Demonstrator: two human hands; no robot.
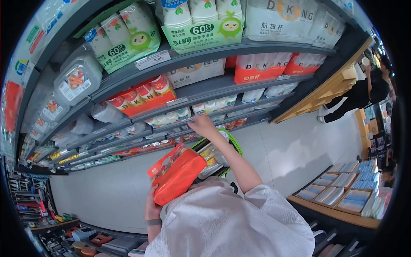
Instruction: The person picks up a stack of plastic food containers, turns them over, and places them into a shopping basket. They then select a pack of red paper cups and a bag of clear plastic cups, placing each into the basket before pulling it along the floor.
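My left hand [153, 201] is wrapped round the lower end of a bulky red package [180, 173] with a printed picture panel, held tilted in front of my body. What is inside the package does not show. My right hand [203, 126] reaches out to the edge of a lower shelf [182, 125], by a price strip and just below packs of white printed cups [214, 106]. Its fingers look partly spread, with nothing visible in them. Under my right forearm stands a dark basket with a lime-green rim [234, 143], holding several wrapped items.
Upper shelves hold green 60-count cup packs [203, 32], white cup bags [280, 21] and red cup packs [262, 68]. At the right are a wooden rack [319, 100], a person in dark clothes [357, 92] and a low display of flat packets [338, 188]. Pale floor tiles [102, 192] lie below.
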